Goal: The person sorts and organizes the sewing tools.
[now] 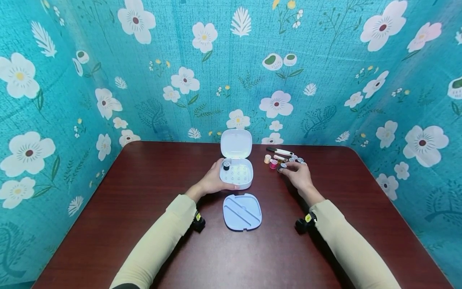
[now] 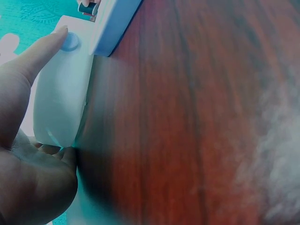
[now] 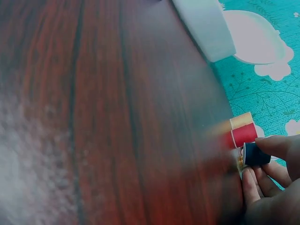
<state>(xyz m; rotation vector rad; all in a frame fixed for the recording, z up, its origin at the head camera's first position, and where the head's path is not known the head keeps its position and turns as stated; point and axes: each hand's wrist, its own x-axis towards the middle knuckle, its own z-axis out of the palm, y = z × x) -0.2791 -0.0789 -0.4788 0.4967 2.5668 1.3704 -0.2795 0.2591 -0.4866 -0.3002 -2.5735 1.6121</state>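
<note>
A pale blue sewing box (image 1: 246, 185) stands with its lid (image 1: 236, 143) raised, showing rows of pegs and one black thread spool (image 1: 226, 165) in the back left corner. My left hand (image 1: 213, 179) grips its left side, thumb along the front by the round button (image 2: 71, 42). On the right, my right hand (image 1: 299, 176) pinches a dark navy thread spool (image 3: 257, 155) between thumb and fingers. Beside that spool are a red spool (image 1: 273, 164) and a cream spool (image 1: 267, 159). More spools (image 1: 294, 157) lie just beyond the right fingers.
A light blue tray insert (image 1: 242, 210) with diagonal ridges lies on the dark wooden table (image 1: 274, 257) in front of the box. Behind the spools is a slim black-and-white tool (image 1: 283, 152). Flowered turquoise cloth (image 1: 216, 56) hangs around the table's back and sides.
</note>
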